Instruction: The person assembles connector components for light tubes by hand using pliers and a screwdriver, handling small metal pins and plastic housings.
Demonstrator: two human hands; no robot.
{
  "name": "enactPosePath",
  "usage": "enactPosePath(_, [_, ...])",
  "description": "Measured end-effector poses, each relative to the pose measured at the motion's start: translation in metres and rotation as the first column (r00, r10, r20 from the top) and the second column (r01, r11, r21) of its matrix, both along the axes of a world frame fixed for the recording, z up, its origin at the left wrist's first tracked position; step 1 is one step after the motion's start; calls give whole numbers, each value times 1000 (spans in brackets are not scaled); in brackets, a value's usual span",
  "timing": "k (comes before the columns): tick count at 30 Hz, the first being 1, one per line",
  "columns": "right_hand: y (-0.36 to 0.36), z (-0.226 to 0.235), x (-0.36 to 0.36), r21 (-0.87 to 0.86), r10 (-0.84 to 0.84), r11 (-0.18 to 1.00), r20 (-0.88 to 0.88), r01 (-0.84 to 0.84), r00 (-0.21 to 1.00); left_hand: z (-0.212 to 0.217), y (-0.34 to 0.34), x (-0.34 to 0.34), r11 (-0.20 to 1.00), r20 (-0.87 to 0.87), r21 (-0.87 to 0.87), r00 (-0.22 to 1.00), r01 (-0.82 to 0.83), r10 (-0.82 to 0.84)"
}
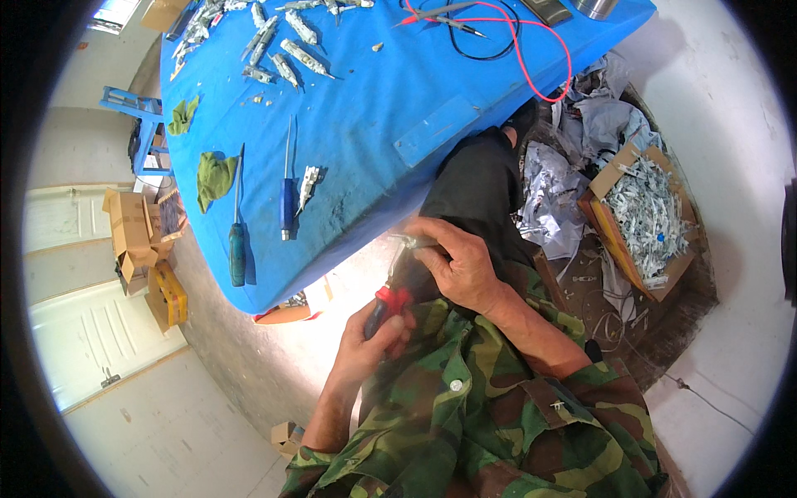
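Note:
My left hand [375, 339] is closed around the red-and-black handles of pliers [392, 297], whose metal end points up toward my right hand. With thumb and forefinger, my right hand [465, 267] pinches a small pale piece [413, 241] at the tip of the pliers; its kind is blurred and partly hidden by the fingers. Both hands are over my lap, just off the near edge of the blue-covered table [357, 158]. On that table lie a teal-handled screwdriver [237, 253], a blue-handled screwdriver [287, 199] and a small white-and-metal part [308, 187].
Several similar parts [300, 56] lie at the table's far side, near red and black test leads [531, 70]. Green cloths [216, 178] rest at the left edge. To the right, a carton [610, 220] full of metal scraps stands beside silvery bags [552, 195]. Boxes [133, 232] stand left.

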State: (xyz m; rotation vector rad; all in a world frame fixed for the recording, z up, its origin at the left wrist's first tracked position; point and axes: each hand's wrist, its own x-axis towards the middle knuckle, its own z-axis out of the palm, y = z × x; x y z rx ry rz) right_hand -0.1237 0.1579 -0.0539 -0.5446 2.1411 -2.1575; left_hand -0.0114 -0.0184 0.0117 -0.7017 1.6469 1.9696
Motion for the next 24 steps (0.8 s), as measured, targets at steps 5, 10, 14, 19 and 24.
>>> enactPosePath(5, [3, 6, -2, 30, 30, 999, 57, -32, 998, 0, 0, -3, 976, -29, -204, 996, 81, -89])
enactPosePath(10, [10, 14, -2, 27, 105, 993, 165, -111, 981, -9, -4, -5, 824, -172, -551, 948, 131, -266])
enactPosePath(14, [7, 13, -1, -105, 129, 989, 305, -101, 944, -3, -5, -12, 776, -203, -625, 941, 89, -271])
enactPosePath(19, [5, 11, -3, -235, 160, 970, 400, -68, 903, -2, -10, -11, 807, -204, -585, 946, 87, -250])
enactPosePath(24, [4, 10, -2, -298, 166, 954, 422, -37, 891, -10, -12, -6, 818, -172, -561, 949, 128, -266])
